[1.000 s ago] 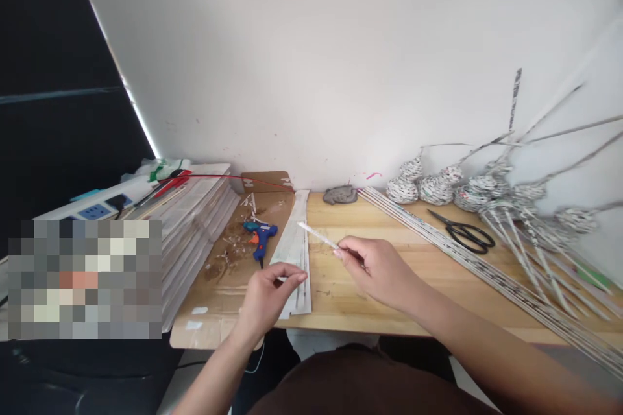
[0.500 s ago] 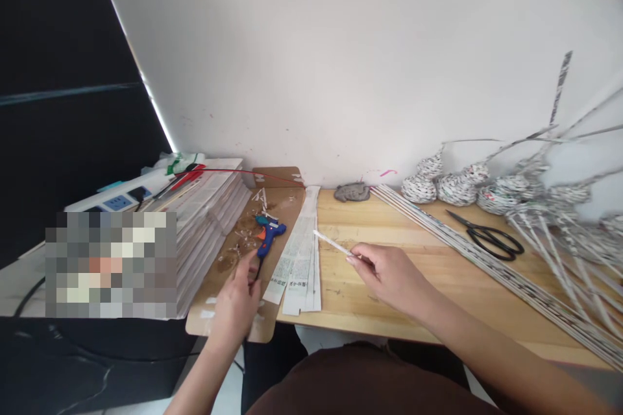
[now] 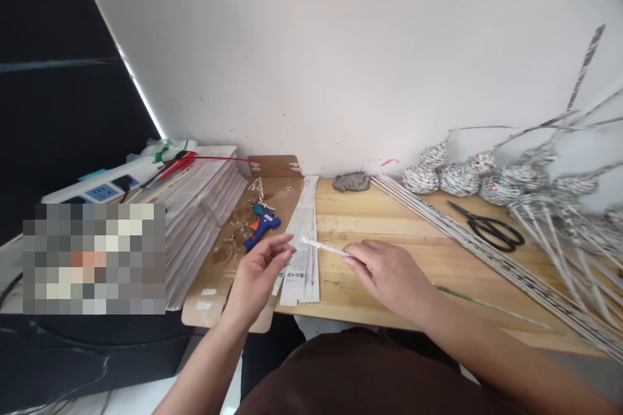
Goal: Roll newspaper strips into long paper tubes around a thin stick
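Note:
My right hand (image 3: 379, 269) pinches a thin rolled newspaper stick (image 3: 324, 247) whose free end points left over the paper strips. A greenish length of it shows beyond my wrist. My left hand (image 3: 260, 272) is held near that free end, fingers apart and with nothing between them. Just behind my left hand, a blue glue gun (image 3: 263, 227) lies on the brown cardboard (image 3: 199, 318). Cut newspaper strips (image 3: 306, 220) lie fanned out beside the cardboard, partly behind my left fingers.
Black scissors (image 3: 494, 231) and long paper sticks (image 3: 452, 233) lie to the right, near woven paper gourds (image 3: 458, 179). A grey cloth (image 3: 351, 181) rests by the wall. On the left are a newspaper stack (image 3: 204, 207) and a power strip (image 3: 102, 192).
My left hand has left the glue gun area, moved right and opened towards the stick's tip. The stick is now lower and more level, and its greenish length has come into view.

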Motion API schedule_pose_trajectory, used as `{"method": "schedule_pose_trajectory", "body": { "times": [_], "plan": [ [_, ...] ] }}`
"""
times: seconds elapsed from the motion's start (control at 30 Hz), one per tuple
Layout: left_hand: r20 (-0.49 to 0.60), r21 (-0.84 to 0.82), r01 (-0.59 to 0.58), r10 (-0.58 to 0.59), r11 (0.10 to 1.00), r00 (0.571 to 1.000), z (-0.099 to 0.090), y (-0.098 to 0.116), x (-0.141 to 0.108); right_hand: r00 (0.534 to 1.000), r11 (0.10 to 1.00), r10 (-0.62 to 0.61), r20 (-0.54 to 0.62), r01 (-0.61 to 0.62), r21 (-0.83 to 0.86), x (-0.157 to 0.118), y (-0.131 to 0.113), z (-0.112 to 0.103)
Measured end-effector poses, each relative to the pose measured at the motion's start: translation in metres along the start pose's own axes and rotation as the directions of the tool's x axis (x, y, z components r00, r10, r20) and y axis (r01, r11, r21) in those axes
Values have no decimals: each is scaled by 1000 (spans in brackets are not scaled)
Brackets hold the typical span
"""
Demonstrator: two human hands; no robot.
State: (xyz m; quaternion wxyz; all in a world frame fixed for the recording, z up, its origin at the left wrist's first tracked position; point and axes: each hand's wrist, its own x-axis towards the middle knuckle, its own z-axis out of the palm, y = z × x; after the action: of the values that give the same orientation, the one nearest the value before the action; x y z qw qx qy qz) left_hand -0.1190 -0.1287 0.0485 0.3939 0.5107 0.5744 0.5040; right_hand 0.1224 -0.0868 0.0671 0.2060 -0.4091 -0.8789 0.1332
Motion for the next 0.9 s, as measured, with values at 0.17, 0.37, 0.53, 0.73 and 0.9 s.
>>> {"method": "schedule_pose_trajectory", "body": {
  "times": [0.17,0.37,0.53,0.73,0.9],
  "plan": [
    [276,-246,151,-80,957,958,18,12,14,999,999,11,43,-13,44,-5,-7,-7],
    [325,-238,177,-94,955,941,23,14,16,998,992,16,64,-24,126,-6,-11,-14],
    [319,-253,162,-76,954,945,25,14,13,989,968,39,143,-73,241,-7,-11,-14],
    [326,-254,163,-75,953,943,26,14,12,968,917,85,235,-168,362,-8,-7,-16],
    [375,-271,175,-63,947,925,27,13,12,867,746,98,488,-389,541,-7,-5,-21]
  ]
}}
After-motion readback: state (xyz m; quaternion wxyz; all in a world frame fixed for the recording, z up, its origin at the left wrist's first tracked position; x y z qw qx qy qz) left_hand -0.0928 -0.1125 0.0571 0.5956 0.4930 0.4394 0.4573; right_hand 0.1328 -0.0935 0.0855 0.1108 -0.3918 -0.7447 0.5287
